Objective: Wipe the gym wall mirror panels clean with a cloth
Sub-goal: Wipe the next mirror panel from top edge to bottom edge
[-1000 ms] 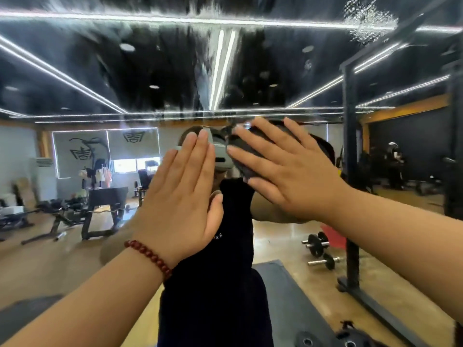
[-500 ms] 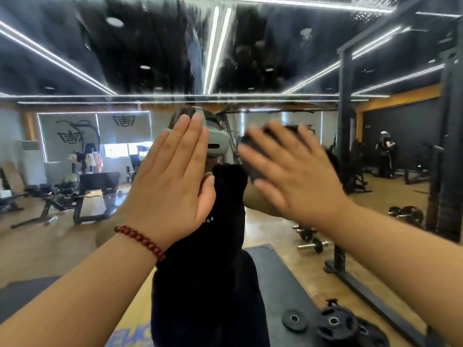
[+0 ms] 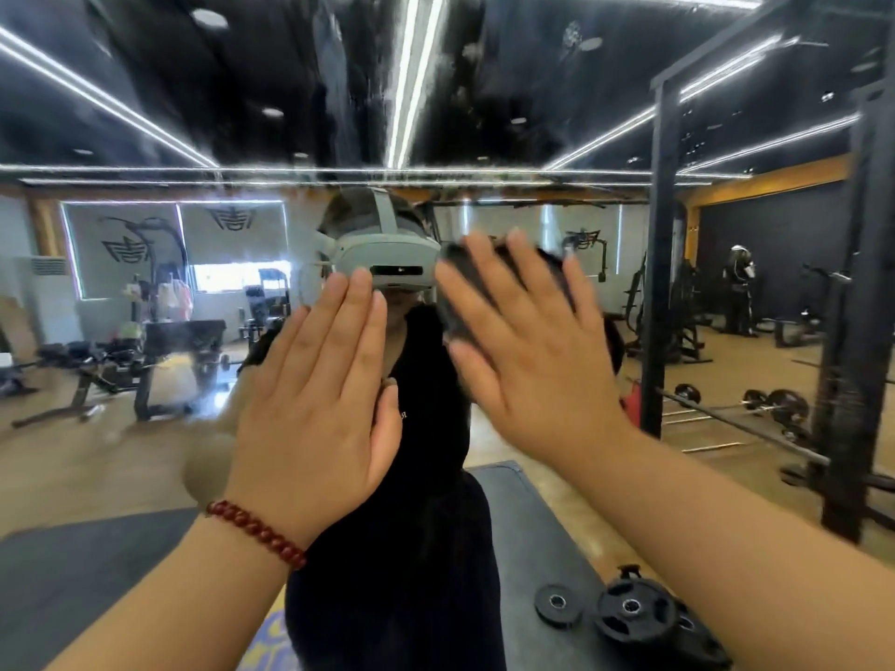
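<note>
The wall mirror (image 3: 145,428) fills the view and reflects the gym and a person in black wearing a grey headset. My left hand (image 3: 319,394), with a red bead bracelet at the wrist, lies flat against the glass, fingers straight and together. My right hand (image 3: 528,351) is spread flat and presses a dark cloth (image 3: 460,288) onto the mirror; the cloth shows only between and beyond the fingers and is blurred. Smeary streaks mark the upper glass (image 3: 339,89).
A black rack upright (image 3: 661,283) and a thicker post (image 3: 852,331) stand at the right. Weight plates (image 3: 629,612) lie on a dark mat (image 3: 528,535) at the lower right. A barbell (image 3: 755,409), benches and machines appear in the reflection.
My right hand with the cloth has slid to the right and slightly down across the glass. The view has tilted downward, showing more floor and the weight plates. My left hand stays flat on the mirror.
</note>
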### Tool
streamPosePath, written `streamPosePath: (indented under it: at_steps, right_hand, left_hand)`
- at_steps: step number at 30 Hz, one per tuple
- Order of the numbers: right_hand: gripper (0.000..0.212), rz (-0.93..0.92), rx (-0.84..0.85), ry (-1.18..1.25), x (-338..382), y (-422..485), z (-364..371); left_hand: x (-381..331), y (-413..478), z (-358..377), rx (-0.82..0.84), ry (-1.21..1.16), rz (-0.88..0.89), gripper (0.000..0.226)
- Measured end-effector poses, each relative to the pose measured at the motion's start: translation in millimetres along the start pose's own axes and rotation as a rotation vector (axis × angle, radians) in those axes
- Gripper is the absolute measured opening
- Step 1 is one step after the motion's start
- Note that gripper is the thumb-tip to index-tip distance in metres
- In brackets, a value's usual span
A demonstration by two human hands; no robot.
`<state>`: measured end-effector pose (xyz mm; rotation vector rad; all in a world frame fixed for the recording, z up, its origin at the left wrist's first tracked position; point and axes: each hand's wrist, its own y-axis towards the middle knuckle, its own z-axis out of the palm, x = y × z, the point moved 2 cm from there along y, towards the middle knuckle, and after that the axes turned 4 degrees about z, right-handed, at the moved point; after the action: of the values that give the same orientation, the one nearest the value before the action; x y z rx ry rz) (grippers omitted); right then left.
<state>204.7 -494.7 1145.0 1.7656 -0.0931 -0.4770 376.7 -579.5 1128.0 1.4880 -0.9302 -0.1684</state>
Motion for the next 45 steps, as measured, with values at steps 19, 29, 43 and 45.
streamPosePath:
  at_steps: [19, 29, 43, 45]
  right_hand:
    - [0.056, -0.047, 0.107, 0.003, 25, -91, 12]
    - [0.050, 0.082, -0.015, 0.047, 18, -17, 5]
    - [0.049, 0.024, -0.004, 0.126, 34, -40, 6]
    - [0.049, 0.044, -0.012, 0.102, 35, -47, 9]
  left_hand:
    - [-13, -18, 8, 0.024, 0.019, -0.006, 0.066]
    - [-36, -64, 11, 0.076, -0.001, -0.011, 0.066]
    - [-40, -75, 15, 0.035, -0.003, 0.001, 0.063]
    - [-39, -76, 16, 0.033, -0.007, 0.001, 0.064]
